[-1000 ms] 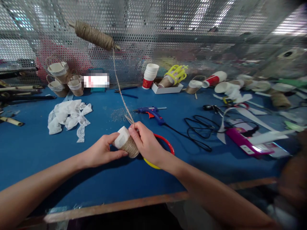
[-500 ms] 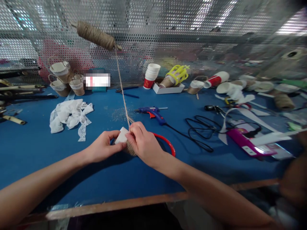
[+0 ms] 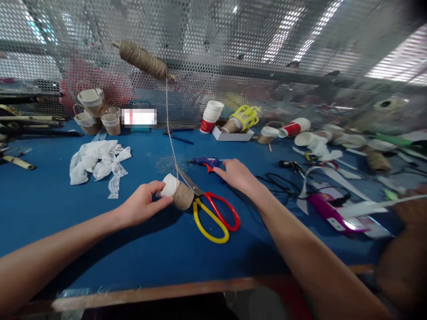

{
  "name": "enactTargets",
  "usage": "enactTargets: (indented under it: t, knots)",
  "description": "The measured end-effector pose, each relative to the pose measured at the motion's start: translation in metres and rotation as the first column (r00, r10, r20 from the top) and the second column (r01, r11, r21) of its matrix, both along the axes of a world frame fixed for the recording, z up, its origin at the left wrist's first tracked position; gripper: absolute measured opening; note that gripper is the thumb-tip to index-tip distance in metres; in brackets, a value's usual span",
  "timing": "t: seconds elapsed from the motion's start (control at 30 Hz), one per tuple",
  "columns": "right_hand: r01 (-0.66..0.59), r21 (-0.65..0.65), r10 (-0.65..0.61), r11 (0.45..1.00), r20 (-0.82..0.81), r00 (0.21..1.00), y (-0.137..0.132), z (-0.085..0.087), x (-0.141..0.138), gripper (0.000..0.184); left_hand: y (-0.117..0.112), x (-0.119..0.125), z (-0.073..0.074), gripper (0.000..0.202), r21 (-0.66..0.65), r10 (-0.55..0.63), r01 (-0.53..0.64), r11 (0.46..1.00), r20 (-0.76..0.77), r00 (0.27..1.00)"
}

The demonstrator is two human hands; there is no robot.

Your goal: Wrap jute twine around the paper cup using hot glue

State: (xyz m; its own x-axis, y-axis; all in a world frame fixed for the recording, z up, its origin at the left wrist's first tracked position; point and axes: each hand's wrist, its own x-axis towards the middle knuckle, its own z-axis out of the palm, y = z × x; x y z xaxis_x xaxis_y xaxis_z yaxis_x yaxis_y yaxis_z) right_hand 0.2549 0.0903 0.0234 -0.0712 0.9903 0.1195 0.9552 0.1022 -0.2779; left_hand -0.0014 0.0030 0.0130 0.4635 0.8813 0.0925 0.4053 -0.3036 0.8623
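Observation:
My left hand (image 3: 151, 201) is closed on a paper cup (image 3: 171, 186) tipped on its side, its white end by my fingers and its other part wrapped in brown twine. A twine strand (image 3: 168, 120) runs from the cup up to a hanging spool (image 3: 143, 58). My right hand (image 3: 238, 177) has its thumb and fingers around the handle end of a blue glue gun (image 3: 203, 161), which lies on the table; the handle is mostly hidden. Between my hands lie scissors (image 3: 197, 191) with one red and one yellow handle, the blades beside the cup.
White lace (image 3: 96, 162) is heaped at the left, before several twine-wrapped cups (image 3: 111, 121). Stacked paper cups (image 3: 211, 116) and a white box (image 3: 233, 134) stand at the back. Right are a black cord (image 3: 280, 186), a purple device (image 3: 333, 213) and another person's arm (image 3: 398, 253).
My right hand has let go of the twine at the cup and moved right to the glue gun, uncovering the scissors. My left hand stays on the cup. The view has tilted upward slightly.

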Motion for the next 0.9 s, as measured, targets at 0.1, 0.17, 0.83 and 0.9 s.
enactTargets:
  t: [0.1,0.17,0.83,0.9]
  knots:
    - [-0.003,-0.051,0.001,0.999,-0.045,0.999,0.012,-0.013,0.004,0.026,0.004,-0.001,-0.004,0.021,0.087,0.054,-0.045,0.995,-0.108,0.993]
    - [0.002,-0.061,-0.009,0.998,-0.103,0.995,0.014,-0.017,0.003,0.024,0.007,-0.002,-0.007,0.019,0.113,0.062,-0.047,0.993,-0.133,0.989]
    - [-0.292,-0.226,0.102,0.929,-0.603,0.791,-0.08,0.025,-0.024,0.021,0.014,-0.007,-0.004,0.03,-0.069,-0.016,0.012,0.998,-0.058,0.998]
    - [-0.249,-0.266,0.068,0.931,-0.545,0.835,-0.082,0.022,-0.024,0.022,0.015,-0.006,-0.004,0.03,-0.095,-0.013,0.01,0.995,-0.034,0.999]
